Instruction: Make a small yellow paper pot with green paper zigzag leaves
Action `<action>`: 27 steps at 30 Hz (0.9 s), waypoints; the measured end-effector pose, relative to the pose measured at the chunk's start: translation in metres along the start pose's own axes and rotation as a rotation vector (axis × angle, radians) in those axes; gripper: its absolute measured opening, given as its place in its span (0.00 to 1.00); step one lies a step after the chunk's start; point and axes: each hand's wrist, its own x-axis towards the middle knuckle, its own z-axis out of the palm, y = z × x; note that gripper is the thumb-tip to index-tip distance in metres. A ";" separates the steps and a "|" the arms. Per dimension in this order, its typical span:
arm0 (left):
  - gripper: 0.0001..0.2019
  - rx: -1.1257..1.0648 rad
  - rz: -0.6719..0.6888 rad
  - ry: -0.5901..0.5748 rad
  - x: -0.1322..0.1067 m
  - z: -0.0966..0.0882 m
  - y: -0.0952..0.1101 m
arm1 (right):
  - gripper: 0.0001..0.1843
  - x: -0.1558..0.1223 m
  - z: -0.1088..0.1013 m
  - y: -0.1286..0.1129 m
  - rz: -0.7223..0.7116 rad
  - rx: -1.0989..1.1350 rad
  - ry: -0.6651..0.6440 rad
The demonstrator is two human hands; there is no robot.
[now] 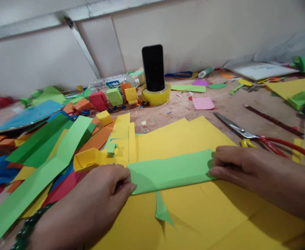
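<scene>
A light green paper strip [171, 169] is stretched between my two hands, just over several yellow paper sheets [191, 215]. Its lower edge looks folded along its length. My left hand [107, 191] pinches the strip's left end between thumb and fingers. At the opposite end, my right hand [235, 166] is closed on the strip's corner. Below the strip, a small pointed green paper scrap [162, 210] rests on the yellow sheets. A yellow paper box [86, 159] stands beside my left hand, and red-handled scissors [246, 133] lie beyond my right hand.
A black phone [153, 69] stands upright in a roll of yellow tape [156, 95]. Coloured paper strips [45, 177] pile up on the left. Small paper cubes [114, 97] sit near a plastic bottle [102, 82]. A dark pencil-like stick [272, 119] lies at right.
</scene>
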 end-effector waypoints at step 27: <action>0.18 -0.016 0.009 0.005 -0.001 -0.006 0.011 | 0.24 0.005 0.005 -0.004 0.088 -0.205 0.000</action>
